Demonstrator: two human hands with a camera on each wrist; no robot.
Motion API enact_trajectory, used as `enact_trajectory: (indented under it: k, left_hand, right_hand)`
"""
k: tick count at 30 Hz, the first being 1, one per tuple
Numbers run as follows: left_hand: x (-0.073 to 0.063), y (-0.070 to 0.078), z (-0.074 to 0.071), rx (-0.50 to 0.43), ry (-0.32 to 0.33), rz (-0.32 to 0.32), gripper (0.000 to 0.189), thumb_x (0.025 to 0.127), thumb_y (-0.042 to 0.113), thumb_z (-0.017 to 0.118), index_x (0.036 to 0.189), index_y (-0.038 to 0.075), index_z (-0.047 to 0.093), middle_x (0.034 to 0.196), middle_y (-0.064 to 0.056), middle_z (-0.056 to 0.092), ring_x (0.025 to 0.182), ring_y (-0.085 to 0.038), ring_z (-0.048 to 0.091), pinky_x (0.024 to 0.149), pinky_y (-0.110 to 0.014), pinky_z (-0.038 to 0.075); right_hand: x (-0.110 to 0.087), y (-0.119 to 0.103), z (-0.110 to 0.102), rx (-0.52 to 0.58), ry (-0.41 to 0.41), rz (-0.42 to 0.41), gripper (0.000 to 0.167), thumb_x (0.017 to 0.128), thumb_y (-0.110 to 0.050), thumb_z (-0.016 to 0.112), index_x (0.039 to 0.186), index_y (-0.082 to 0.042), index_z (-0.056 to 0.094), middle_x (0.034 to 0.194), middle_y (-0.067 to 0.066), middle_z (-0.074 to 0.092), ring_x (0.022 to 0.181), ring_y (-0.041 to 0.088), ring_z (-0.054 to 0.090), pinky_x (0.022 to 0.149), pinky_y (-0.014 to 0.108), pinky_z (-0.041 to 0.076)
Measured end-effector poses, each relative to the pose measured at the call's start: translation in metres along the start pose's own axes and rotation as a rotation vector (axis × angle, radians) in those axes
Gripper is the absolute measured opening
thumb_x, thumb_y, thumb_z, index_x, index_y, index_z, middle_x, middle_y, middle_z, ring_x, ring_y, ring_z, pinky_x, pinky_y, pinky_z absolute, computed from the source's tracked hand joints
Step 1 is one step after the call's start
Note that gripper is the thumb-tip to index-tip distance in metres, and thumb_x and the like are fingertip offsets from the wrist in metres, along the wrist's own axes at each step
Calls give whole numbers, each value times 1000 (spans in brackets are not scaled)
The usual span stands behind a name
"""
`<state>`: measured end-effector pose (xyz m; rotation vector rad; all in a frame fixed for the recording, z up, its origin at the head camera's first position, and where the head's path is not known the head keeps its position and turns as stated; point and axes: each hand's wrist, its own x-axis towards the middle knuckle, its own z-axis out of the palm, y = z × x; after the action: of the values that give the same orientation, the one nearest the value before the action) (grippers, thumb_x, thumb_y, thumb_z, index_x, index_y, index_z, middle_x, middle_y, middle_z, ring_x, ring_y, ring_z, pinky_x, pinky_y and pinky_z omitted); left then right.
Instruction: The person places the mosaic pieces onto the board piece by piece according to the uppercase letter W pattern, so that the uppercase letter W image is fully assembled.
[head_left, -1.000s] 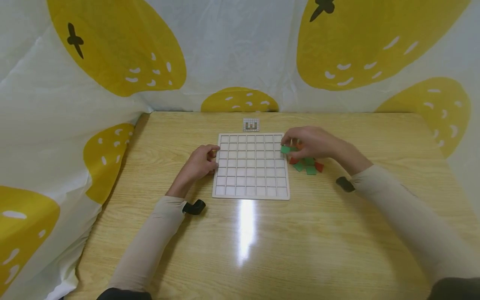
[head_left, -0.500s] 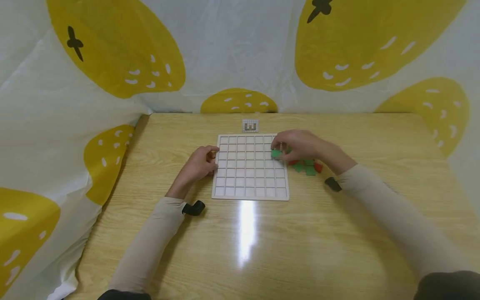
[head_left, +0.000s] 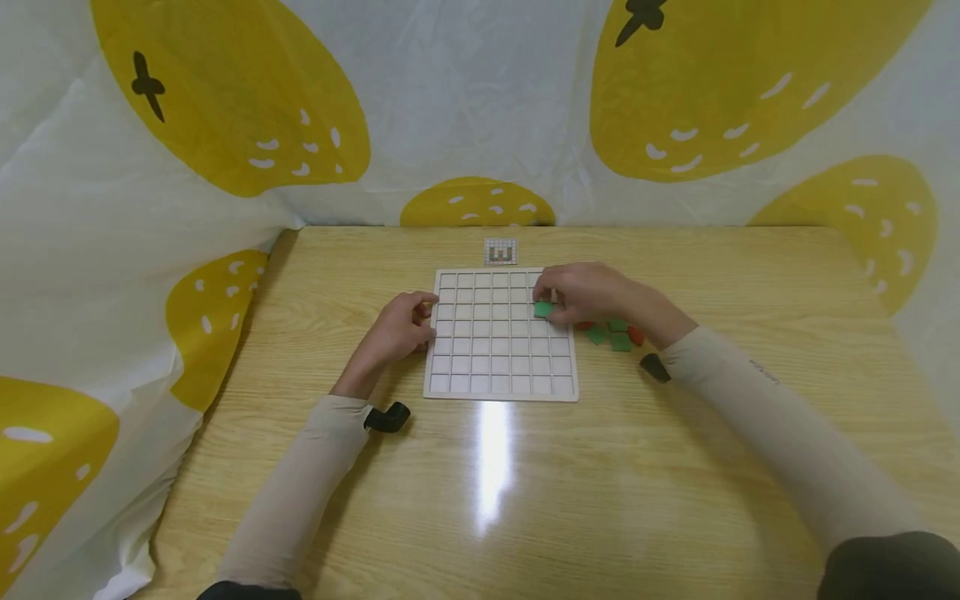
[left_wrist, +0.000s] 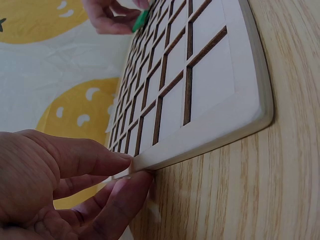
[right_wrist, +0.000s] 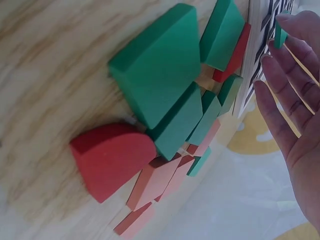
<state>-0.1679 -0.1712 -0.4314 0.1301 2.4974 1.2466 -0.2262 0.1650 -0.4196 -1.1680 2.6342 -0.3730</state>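
Observation:
A pale square board (head_left: 501, 358) with a grid of recessed cells lies on the table. My left hand (head_left: 400, 327) is at its left edge; in the left wrist view, the thumb and fingers (left_wrist: 122, 200) pinch the rim. Over the right-hand columns, my right hand (head_left: 592, 292) pinches a small green tile (head_left: 543, 309) between thumb and fingertips. Whether this tile touches the board I cannot tell. Beside the board's right edge lie several loose pieces, among them a green tile (right_wrist: 160, 65) and a red piece with one rounded side (right_wrist: 112, 162). The right forearm and hand partly cover them in the head view.
A small card (head_left: 500, 251) with a gridded, E-like pattern lies just behind the board. The wooden table (head_left: 600, 467) extends in front, and a white cloth (head_left: 480, 100) with yellow shapes hangs behind and to the left.
My right hand has moved left from beside the loose pieces to over the board, carrying the green tile. The left hand has stayed at the board's left edge.

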Motion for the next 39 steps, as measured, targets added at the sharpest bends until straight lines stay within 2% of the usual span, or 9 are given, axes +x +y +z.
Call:
enact_trajectory:
  k: [10, 27, 35, 39]
  left_hand:
    - [1, -2, 0, 7, -1, 6, 60, 88, -8, 65, 146, 1, 50, 116, -18, 50, 93, -27, 54, 69, -32, 58]
    - [2, -1, 0, 8, -4, -6, 60, 89, -7, 66, 146, 3, 50, 117, -18, 50, 94, -27, 54, 70, -32, 58]
    - [2, 0, 0, 8, -7, -11, 60, 90, -6, 66, 147, 4, 50, 118, -17, 50, 95, -27, 53, 70, -32, 58]
    - [2, 0, 0, 8, -7, -11, 60, 90, -6, 66, 147, 4, 50, 117, -16, 50, 95, -27, 53, 70, -32, 58]
  right_hand:
    - [2, -3, 1, -12, 39, -68, 29, 85, -20, 76, 113, -15, 71, 99, -3, 61, 77, 11, 54, 68, 33, 48]
    - [5, -3, -1, -14, -18, -43, 26, 90, -23, 76, 114, -18, 73, 109, -1, 61, 79, 13, 52, 73, 36, 49]
    - [4, 6, 2, 45, 11, -42, 27, 89, -25, 78, 114, -18, 73, 103, -1, 61, 78, 13, 53, 72, 36, 49]
    - [-2, 13, -1, 134, 16, -11, 27, 89, -20, 77, 115, -15, 74, 104, -1, 64, 85, 13, 58, 77, 37, 51]
